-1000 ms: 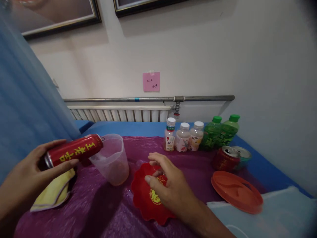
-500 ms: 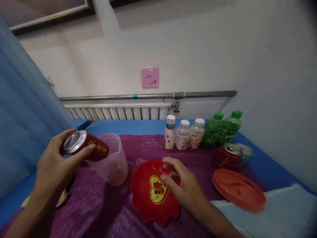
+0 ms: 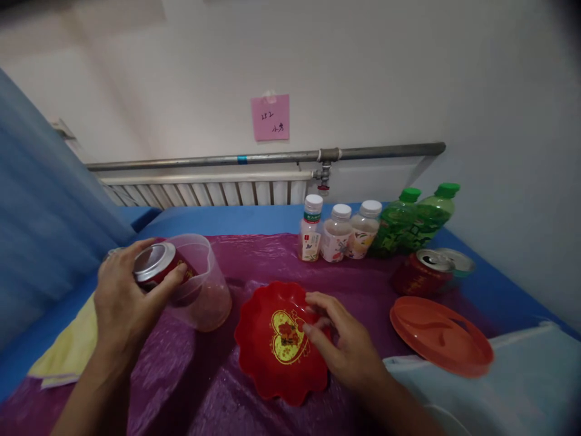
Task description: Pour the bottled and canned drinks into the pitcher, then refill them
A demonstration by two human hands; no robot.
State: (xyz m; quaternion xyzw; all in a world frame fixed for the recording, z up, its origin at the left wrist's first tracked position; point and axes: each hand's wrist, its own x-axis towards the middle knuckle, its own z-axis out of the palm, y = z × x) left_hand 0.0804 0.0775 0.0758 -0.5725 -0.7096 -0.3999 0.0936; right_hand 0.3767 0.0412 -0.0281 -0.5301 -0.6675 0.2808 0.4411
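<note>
left hand (image 3: 122, 300): fingers and thumb clasped round red drink can (image 3: 157, 265) | can: scene left, tilted, far end inside translucent plastic jug (image 3: 212, 306) | right hand (image 3: 347, 345): spread in a loose curl, over right side of scalloped red dish (image 3: 256, 339); contact unclear | far right: white-capped bottles (image 3: 336, 239)

The head camera is looking forward and down from the person's head, catching the left hand (image 3: 121, 297) and right hand (image 3: 347, 348) up close and facing the wall (image 3: 372, 85) beyond.
</note>
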